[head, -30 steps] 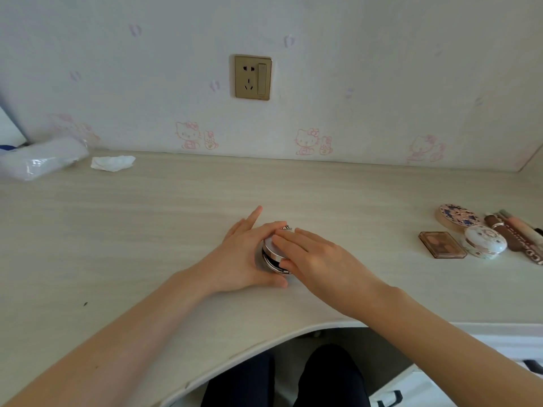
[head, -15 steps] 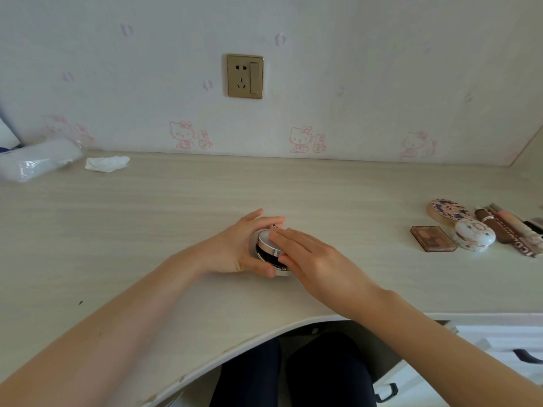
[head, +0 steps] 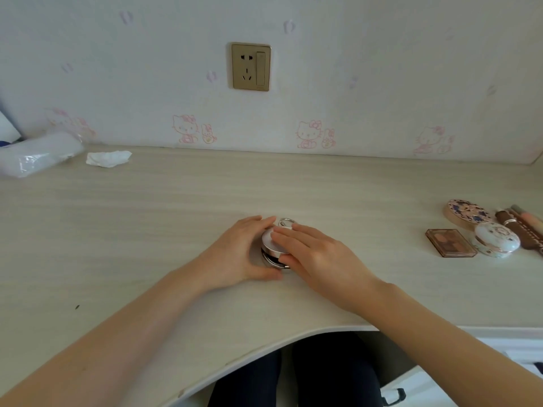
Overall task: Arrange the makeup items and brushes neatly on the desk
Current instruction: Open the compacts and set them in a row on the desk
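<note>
Head view. Both hands are working mid-surface (head: 147, 230) on one round silver compact (head: 271, 245). Left hand (head: 238, 254) is cupping its left side, fingers curled round the rim, thumb lying along the near edge. Right hand (head: 317, 254) is lying over the lid, fingers fairly straight, pressing down on top. A dark gap is showing under the lid at the near side, so the compact is looking not quite closed. A small metal ring (head: 286, 222) is poking out at the far edge, just past the fingertips.

Other makeup is sitting well apart at the right: brown palette (head: 451, 242), white patterned compact (head: 496, 239) just beside it, floral compact (head: 467, 212) behind, and tubes or brushes (head: 520, 227) running off the frame edge. Far left: a plastic-wrapped roll (head: 38, 157) and a crumpled tissue (head: 108, 158) near the wall.

Judgement: the step is closing the compact. Doing it well is meaning the left hand bracing the base so it is not sliding, the right pressing evenly over the centre until the gap is gone, then carrying it over to join the group at right.
</note>
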The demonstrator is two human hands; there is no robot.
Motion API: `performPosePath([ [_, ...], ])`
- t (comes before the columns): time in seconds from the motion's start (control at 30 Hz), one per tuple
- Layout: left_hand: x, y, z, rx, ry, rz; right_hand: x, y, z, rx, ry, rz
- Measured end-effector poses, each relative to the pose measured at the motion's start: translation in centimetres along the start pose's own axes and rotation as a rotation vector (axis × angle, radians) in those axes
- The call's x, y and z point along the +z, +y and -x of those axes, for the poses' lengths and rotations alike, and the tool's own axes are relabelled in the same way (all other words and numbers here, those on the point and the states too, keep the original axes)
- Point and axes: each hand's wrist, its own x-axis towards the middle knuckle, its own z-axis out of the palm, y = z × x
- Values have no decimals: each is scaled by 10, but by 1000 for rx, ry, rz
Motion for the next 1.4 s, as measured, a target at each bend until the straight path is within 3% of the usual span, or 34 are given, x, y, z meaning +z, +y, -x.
performPosePath([
  [0.2, 6, 4, 5, -165, 135, 181, -4, 0, -8, 68, -88, -26],
  [0.4, 8, 5, 4, -171, 169, 124, -10, 4, -17, -8, -80, 11],
  [0.63, 7, 4, 4, -187, 199, 173, -17, 15, -40, 152, -256, -29],
  [0.9, 8, 5, 5, -186, 208, 198, -25, 26, -55, 235, -313, -226],
  [1.13, 9, 5, 7, -211, 216, 221, -19, 32, -46, 307, -265, -430],
  [1.4, 10, 8, 9, -220, 219, 169, 0, 25, -3, 503, -34, -501],
])
